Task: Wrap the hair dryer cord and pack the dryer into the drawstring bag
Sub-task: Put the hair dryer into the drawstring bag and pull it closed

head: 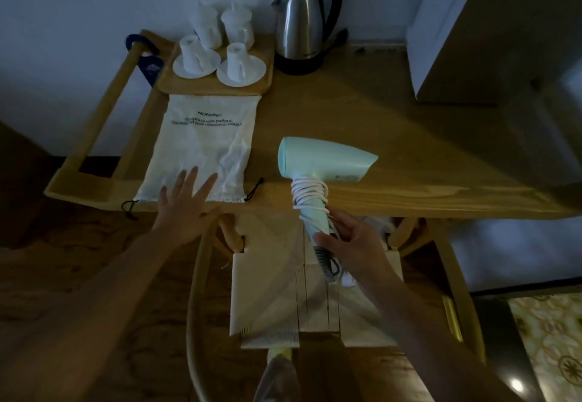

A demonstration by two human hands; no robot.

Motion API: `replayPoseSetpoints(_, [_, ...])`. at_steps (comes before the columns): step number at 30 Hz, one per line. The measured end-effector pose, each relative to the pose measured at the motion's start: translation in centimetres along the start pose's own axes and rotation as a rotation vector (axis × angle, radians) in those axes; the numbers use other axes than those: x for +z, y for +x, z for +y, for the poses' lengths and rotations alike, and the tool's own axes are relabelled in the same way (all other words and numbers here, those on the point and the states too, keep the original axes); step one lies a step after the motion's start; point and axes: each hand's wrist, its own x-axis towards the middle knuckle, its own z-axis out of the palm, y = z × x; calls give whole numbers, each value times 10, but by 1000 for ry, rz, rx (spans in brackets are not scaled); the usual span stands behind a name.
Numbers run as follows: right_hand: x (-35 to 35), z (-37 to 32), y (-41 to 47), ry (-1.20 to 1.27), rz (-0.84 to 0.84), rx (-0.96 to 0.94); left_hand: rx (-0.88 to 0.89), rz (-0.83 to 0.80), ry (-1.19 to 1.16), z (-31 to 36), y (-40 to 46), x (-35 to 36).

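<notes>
A mint-green hair dryer [327, 157] is held over the front edge of the wooden table [393, 137], barrel pointing right. Its white cord [309, 193] is coiled several times around the handle. My right hand [349, 244] grips the lower end of the handle, where the grey plug end sticks out below. A white drawstring bag [201, 146] with dark printed text lies flat on the table's left part, its black drawstrings at the near corners. My left hand [185, 209] hovers open, fingers spread, over the bag's near edge.
A wooden tray [217, 86] with upturned white cups on saucers sits behind the bag. A steel kettle [302, 23] stands at the back. A white box [441, 33] is at the right. A woven-seat chair [311, 294] stands below me.
</notes>
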Motion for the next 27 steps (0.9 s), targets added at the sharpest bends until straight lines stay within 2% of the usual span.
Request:
replayPoseSetpoints(5, [-3,12,30,34,39,-14,119,-115,45,4,45,40])
replayPoseSetpoints(10, [-24,19,40,62,62,-15,117,-49,17,37,55,62])
replayPoseSetpoints(13, [-41,20,34,80,98,-6,93,-57,-21,79,54,64])
replayPoseSetpoints(18, [-78,31,13,99,152,-16,206,-51,-43,179,53,57])
replayPoseSetpoints(22, [-110,38,-7,72,183,-30,287,-110,-28,254,53,54])
replayPoseSetpoints(27, [-139,43,-25,45,226,2,363,-135,-80,301,49,44])
